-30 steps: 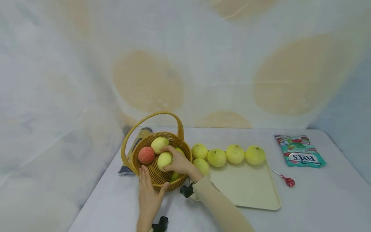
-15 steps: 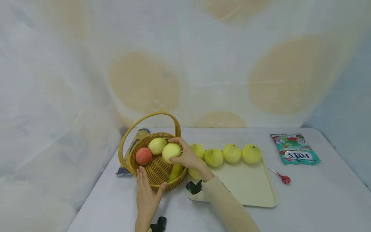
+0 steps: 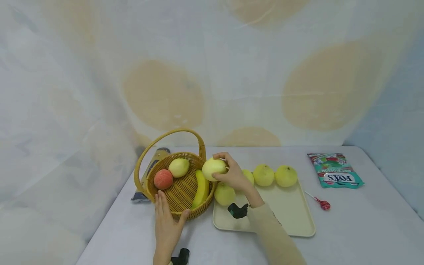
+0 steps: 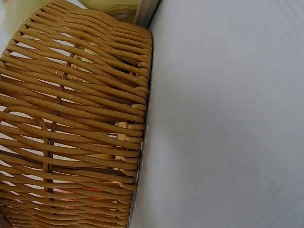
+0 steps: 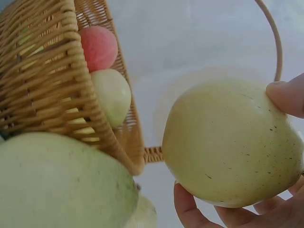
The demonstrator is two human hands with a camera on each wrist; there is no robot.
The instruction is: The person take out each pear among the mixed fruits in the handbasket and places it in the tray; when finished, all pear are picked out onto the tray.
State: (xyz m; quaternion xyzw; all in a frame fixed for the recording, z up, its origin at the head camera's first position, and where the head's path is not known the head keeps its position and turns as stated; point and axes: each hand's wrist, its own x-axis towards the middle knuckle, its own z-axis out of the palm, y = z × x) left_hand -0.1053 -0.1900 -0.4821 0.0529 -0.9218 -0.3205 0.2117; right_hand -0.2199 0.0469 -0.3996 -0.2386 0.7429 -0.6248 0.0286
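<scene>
My right hand (image 3: 236, 178) pinches a pale yellow-green, speckled fruit (image 3: 212, 169) with a short stem. In the head view this fruit overlaps the right rim of a wicker basket (image 3: 179, 213); the right wrist view shows thumb and fingertips around it. Inside the basket lie a red round fruit (image 3: 163, 179), another yellow-green fruit (image 3: 179, 168) and a banana (image 3: 201, 189). My left hand (image 3: 167, 224) rests against the basket's near left side with its fingers straight. The left wrist view is filled by the woven wall (image 4: 71, 109) and white tabletop.
Right of the basket is a cream tray (image 3: 288, 217), with several yellow-green fruits (image 3: 264, 175) along its back and left. Farther right lie a red lollipop (image 3: 322, 203) and a green FOX'S candy bag (image 3: 336, 171). Another packet (image 3: 159, 156) lies behind the basket.
My right hand has lifted the yellow-green fruit from inside the basket and carried it right, past the rim. The banana now shows fully. My left hand has stayed at the basket.
</scene>
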